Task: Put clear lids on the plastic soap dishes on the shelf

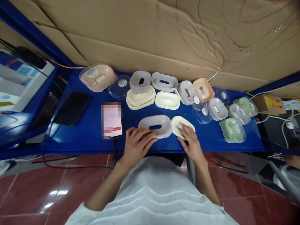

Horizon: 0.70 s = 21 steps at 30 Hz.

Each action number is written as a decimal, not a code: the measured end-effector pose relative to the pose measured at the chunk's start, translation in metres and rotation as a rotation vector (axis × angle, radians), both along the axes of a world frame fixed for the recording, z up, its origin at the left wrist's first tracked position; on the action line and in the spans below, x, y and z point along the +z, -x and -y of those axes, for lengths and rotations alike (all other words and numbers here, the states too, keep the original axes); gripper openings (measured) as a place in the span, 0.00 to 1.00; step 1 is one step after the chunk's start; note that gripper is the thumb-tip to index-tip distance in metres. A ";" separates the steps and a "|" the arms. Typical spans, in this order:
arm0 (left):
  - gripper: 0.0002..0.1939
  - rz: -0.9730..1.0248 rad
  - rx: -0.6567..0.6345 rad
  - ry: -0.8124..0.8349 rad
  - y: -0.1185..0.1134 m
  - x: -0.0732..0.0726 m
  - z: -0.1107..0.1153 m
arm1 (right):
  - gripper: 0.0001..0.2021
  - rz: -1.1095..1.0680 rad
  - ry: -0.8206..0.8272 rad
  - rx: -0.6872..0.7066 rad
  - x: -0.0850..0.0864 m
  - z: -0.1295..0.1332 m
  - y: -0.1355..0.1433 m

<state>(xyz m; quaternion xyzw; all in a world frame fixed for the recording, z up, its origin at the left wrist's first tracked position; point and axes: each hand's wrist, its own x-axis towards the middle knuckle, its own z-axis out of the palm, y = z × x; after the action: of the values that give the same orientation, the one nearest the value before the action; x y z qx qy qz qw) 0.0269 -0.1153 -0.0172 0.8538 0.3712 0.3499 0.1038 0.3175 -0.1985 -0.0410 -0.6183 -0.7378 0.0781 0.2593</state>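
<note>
My left hand point(137, 142) grips the near left rim of a grey oval plastic dish point(166, 125) with a slot in its bottom. The dish lies on the blue table close to its front edge. Just right of it is a cream oval plastic piece point(176, 122), its right end touching or nearly touching my fingers. My right hand point(191, 140) is closed on this piece, fingers over its top and thumb at the near edge. Behind the hands lie another cream oval piece point(167, 100), a stack of cream pieces point(140, 98) and two grey dishes, one squarish point(140, 82) and one oval point(164, 82).
A lit phone point(112, 120) and a dark tablet-like device point(73, 107) lie left. Pink point(100, 78), orange point(203, 89) and green point(232, 129) dishes, some with clear lids, stand around. Cardboard point(131, 34) backs the blue table point(93, 145). A cable point(77, 167) hangs in front.
</note>
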 end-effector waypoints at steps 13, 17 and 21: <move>0.11 -0.221 -0.334 -0.018 -0.057 -0.007 -0.014 | 0.22 0.173 -0.128 0.059 0.007 -0.003 0.000; 0.14 -0.232 -0.316 0.025 -0.044 -0.018 -0.006 | 0.23 0.187 -0.065 0.164 0.004 0.004 0.005; 0.17 -0.269 -0.291 0.028 -0.026 -0.019 0.004 | 0.26 0.203 -0.051 0.285 0.008 -0.007 -0.005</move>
<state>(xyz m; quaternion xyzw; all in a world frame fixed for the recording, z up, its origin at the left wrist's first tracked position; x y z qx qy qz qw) 0.0527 -0.1192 -0.0361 0.9359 0.2594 0.2091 0.1145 0.3221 -0.1910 -0.0334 -0.5054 -0.8421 0.0324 0.1852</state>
